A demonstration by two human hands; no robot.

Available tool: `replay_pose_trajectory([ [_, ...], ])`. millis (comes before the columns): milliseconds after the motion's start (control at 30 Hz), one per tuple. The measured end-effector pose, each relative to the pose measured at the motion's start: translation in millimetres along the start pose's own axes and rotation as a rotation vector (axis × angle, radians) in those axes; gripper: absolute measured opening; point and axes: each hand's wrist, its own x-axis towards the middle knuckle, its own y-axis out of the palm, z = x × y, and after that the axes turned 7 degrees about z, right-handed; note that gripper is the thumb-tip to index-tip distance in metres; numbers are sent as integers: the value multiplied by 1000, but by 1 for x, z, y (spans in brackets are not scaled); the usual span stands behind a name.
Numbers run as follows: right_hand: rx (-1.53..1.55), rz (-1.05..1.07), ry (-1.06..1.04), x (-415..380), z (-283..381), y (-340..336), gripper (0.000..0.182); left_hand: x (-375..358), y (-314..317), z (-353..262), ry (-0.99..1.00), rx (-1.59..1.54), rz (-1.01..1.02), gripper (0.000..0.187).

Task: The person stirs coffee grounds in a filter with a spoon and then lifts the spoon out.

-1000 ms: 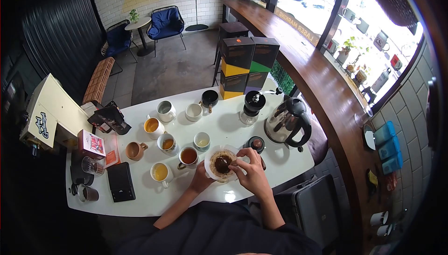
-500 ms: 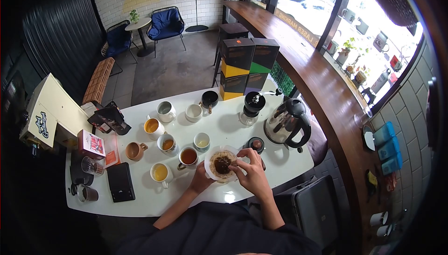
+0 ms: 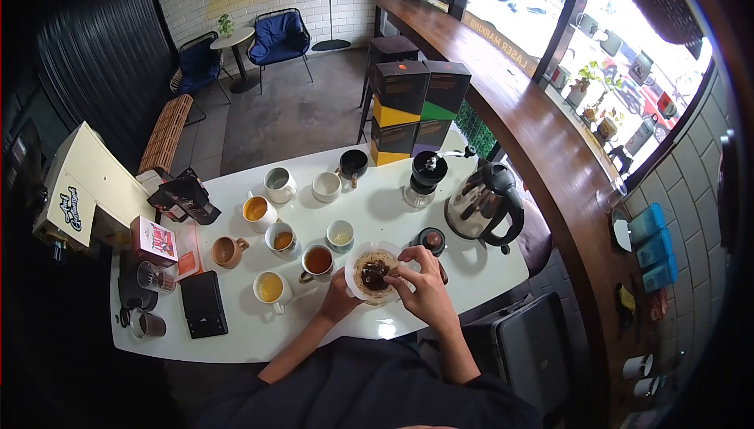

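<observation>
A white coffee dripper (image 3: 355, 288) lined with a paper filter stands at the table's near edge, with wet brown coffee grounds (image 3: 372, 274) in its middle and grounds smeared up the filter's wall. My left hand (image 3: 339, 297) is wrapped round the dripper's left side. Over its right rim, my right hand (image 3: 424, 281) is closed in a pinch, fingertips above the grounds; what they hold, if anything, is too small to make out. Left of the dripper stands a cup of reddish-brown tea-coloured liquid (image 3: 317, 259), and behind it a small cup of pale liquid (image 3: 340, 236).
Several more cups, one with orange liquid (image 3: 255, 209), stand to the left. A hand coffee grinder (image 3: 425, 178) and a steel kettle (image 3: 471, 208) are on the right. Stacked black boxes (image 3: 400, 91) stand at the back. A black scale (image 3: 204, 305) lies at the left.
The grounds look darker and shinier, and their patch in the filter has shifted slightly. Both hands stay nearly in place.
</observation>
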Motion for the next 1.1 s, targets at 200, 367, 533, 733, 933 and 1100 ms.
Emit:
replay_pose_trajectory([
  [200, -5, 13, 13, 0, 1, 0, 16, 0, -2, 2, 46, 135, 44, 56],
  [367, 15, 3, 29, 0, 1, 0, 15, -2, -2, 6, 34, 112, 67, 58],
  [533, 6, 8, 24, 1, 0, 1, 14, -2, -2, 9, 42, 139, 69, 59],
  [733, -9, -7, 18, 0, 0, 1, 15, 0, -3, 2, 59, 146, 60, 58],
  [933, 20, -17, 36, 0, 1, -1, 15, -1, -3, 3, 77, 138, 74, 58],
  [1100, 21, -6, 18, 0, 2, 0, 15, 1, -5, -3, 65, 107, 71, 58],
])
